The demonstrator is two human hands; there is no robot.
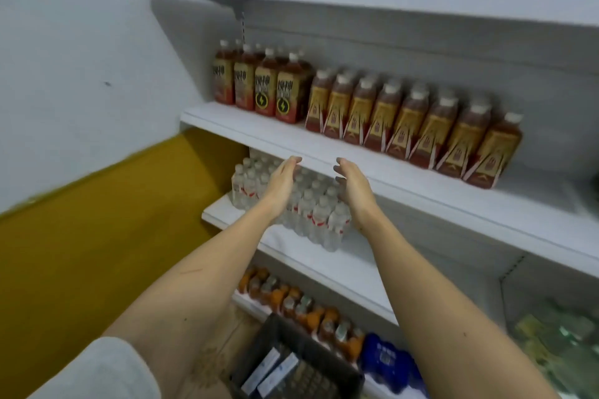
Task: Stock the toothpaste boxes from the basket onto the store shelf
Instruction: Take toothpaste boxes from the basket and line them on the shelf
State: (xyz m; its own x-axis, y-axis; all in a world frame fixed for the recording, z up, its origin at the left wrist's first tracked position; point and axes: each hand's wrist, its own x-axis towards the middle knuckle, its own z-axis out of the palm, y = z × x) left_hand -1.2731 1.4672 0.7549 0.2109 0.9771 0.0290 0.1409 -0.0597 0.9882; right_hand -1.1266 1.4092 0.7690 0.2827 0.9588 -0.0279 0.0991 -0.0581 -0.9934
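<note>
Hands: left hand (281,185) and right hand (351,186), both empty, fingers straight, palms facing each other before the shelf (324,147) edge. Stock: two white toothpaste boxes (270,372) lying flat side by side in the dark basket (327,363), low and well below both hands, long axes running away up-right. Further blue-and-white boxes line the top shelf; neither hand is clearly nearer the basket.

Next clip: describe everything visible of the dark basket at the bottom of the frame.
The basket is dark, with lattice-like mesh walls and floor that look like plastic. It sits low at the bottom edge of the head view, in front of the lowest shelf, partly cut off by the frame. Two pale toothpaste boxes lie side by side inside on its floor. Neither hand touches it; both are raised well above. What it rests on is unclear.
</note>
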